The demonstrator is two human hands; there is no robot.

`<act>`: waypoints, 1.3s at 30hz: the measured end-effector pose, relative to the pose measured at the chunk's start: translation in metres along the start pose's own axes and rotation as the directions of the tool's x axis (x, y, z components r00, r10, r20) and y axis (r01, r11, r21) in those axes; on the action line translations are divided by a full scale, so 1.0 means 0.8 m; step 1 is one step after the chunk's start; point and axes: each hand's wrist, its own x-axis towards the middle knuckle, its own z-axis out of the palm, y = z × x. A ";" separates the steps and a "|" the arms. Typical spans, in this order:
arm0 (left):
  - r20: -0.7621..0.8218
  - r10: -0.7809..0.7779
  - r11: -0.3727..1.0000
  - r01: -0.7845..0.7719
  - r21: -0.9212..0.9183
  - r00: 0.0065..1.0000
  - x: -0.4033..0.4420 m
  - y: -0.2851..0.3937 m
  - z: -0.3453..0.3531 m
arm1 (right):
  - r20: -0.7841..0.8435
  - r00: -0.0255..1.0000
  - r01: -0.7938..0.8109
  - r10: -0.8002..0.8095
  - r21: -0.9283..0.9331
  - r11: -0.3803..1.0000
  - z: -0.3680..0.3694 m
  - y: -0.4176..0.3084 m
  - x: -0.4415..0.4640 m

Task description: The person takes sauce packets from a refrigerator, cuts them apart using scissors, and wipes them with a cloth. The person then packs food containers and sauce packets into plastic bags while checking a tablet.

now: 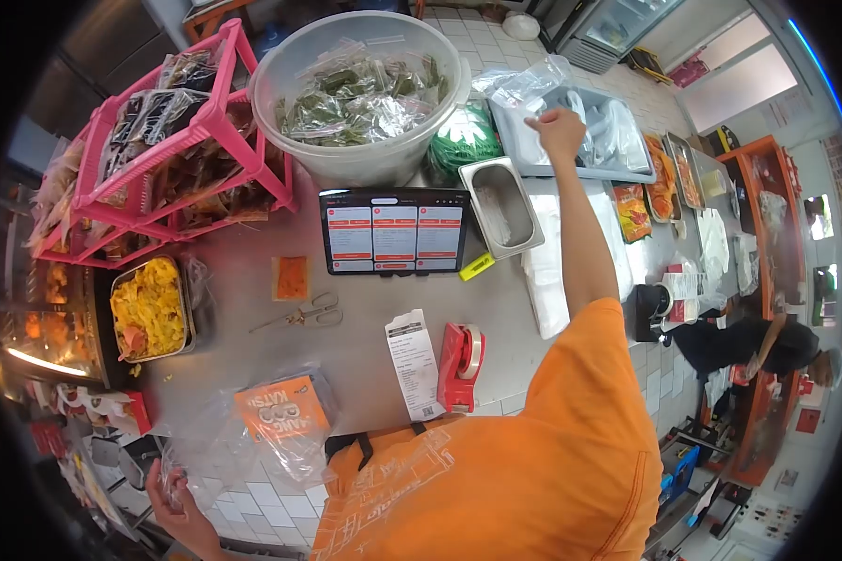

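Observation:
At the bottom left, my left hand (173, 505) has its fingers curled at the edge of a clear plastic bag (206, 463). Inside that bag is an orange printed box (283, 411), at the near edge of the steel table. My right arm stretches far forward, and my right hand (559, 134) is closed above a grey-blue tub (617, 174) of clear plastic bags. Whether anything is between its fingers is hidden. Beside the tub lies a stack of white bags (544, 290).
A tablet (395, 234), steel container (503, 208), scissors (304, 315), orange sachet (290, 279), receipt (413, 365) and red tape dispenser (460, 366) lie on the table. Around them stand a large white bucket (365, 159), pink rack (150, 220) and tray of yellow food (150, 307). Another person (758, 346) is at right.

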 end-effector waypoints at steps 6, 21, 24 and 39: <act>0.067 0.030 0.985 -0.018 -0.174 0.997 0.027 0.001 0.001 | -0.153 0.904 -0.394 0.400 0.064 0.917 -0.148 -0.028 0.027; 0.121 0.541 0.831 -0.506 -0.234 0.833 0.030 -0.009 -0.007 | 0.531 0.172 0.455 -0.829 0.704 0.545 0.012 -0.566 -0.689; -0.091 0.529 0.844 -0.534 -0.052 0.844 0.067 -0.068 -0.016 | 0.629 0.020 0.643 -0.777 0.587 0.492 -0.104 -0.532 -0.607; 0.282 0.570 0.768 -0.378 -0.517 0.772 0.065 -0.181 0.176 | 0.450 0.478 0.526 -0.754 0.541 0.656 -0.065 -0.358 -0.607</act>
